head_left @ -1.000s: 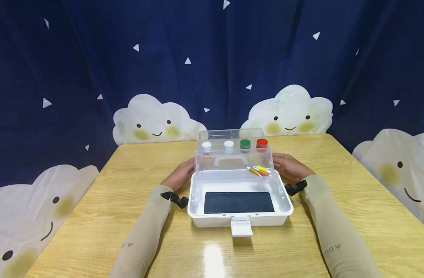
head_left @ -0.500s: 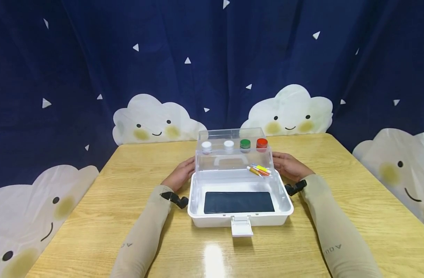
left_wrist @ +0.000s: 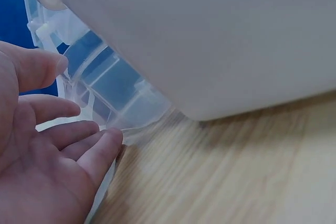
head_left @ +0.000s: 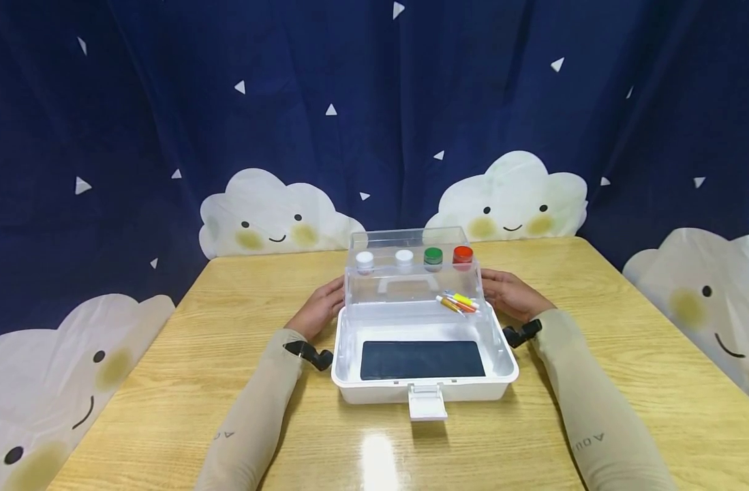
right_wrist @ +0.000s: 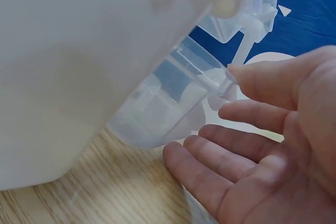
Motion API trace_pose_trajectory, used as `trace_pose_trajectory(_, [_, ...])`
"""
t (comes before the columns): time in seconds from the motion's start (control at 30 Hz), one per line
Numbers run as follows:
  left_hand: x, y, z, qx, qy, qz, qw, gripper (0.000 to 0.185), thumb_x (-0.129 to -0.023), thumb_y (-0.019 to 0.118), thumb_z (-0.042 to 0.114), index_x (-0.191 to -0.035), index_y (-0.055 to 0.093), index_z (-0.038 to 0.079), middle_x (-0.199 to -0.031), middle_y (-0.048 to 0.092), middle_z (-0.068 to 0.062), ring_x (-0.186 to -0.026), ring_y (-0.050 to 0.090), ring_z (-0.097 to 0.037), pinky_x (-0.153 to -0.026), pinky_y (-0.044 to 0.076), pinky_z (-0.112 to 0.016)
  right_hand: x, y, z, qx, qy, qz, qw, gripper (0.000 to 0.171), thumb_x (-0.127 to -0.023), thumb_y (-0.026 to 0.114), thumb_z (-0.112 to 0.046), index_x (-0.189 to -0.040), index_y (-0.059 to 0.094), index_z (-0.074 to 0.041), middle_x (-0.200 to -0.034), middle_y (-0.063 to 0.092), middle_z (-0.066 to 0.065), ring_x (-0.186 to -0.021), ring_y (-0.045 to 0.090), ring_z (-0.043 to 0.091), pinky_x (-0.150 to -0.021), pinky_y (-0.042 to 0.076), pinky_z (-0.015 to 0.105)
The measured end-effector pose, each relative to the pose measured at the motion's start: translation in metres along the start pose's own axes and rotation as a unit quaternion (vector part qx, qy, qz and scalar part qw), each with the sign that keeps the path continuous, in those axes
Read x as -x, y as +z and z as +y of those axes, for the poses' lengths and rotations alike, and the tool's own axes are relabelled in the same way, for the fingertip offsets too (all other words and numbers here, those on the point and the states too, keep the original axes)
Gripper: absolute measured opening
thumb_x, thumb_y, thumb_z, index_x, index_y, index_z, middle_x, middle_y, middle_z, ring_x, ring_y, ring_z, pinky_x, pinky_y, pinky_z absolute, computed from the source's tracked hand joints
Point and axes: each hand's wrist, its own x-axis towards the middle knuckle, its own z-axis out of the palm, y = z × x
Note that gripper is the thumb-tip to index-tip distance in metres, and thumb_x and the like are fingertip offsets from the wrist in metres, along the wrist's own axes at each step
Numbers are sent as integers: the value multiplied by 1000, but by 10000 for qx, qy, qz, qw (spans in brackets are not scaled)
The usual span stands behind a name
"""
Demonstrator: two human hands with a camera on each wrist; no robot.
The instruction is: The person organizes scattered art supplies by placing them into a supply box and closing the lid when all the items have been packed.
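Note:
A white storage box (head_left: 499, 365) stands with its clear lid tipped back and its clear trays (head_left: 405, 276) raised. In the trays are two white-capped jars (head_left: 364, 259), a green-capped jar (head_left: 433, 256), a red-capped jar (head_left: 463, 256) and several small coloured pens or brushes (head_left: 456, 301). A dark flat rectangle (head_left: 422, 359) lies on the box floor. My left hand (left_wrist: 58, 145) is at the left rear, its fingers loosely extended beside the clear lid (left_wrist: 118, 90). At the right rear, my right hand (right_wrist: 262, 135) mirrors it, thumb tip and fingers at the lid's edge. Exact contact is hard to tell.
The box sits on a wooden table (head_left: 227, 327). At the box's front hangs a white latch (head_left: 427, 404), flipped outward. A dark blue curtain (head_left: 374, 123) with white clouds stands behind the table and at both sides.

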Motion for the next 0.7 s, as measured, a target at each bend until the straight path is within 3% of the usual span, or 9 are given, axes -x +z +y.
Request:
trace_pose_trajectory(0.23, [-1, 0, -2, -27, 84, 123, 9999, 55, -104, 44, 22, -152, 24, 5, -156, 27, -11, -138, 35, -24, -107, 36, -29, 1, 0, 0, 10, -75, 36, 10000, 60, -102, 49, -24, -151, 25, -1, -153, 30, 20, -126, 47, 20, -104, 40, 38])
trace_pose_trajectory(0.33, [-1, 1, -2, -57, 177, 161, 9997, 56, -103, 46, 23, -153, 25, 8, -156, 29, -9, -137, 38, -23, -106, 38, -28, 1, 0, -1, 50, -153, 56, 9999, 60, -101, 49, -26, -152, 25, -2, -153, 30, 19, -125, 47, 16, -103, 42, 34])
trace_pose_trajectory(0.7, [1, 3, 4, -92, 384, 391, 9985, 58, -100, 51, 24, -153, 28, 24, -157, 27, 1, -128, 48, -27, -103, 43, -38, 4, 3, -8, -79, -348, 348, 9988, 59, -99, 54, -27, -151, 31, -11, -152, 35, 8, -132, 38, 22, -110, 27, 55])
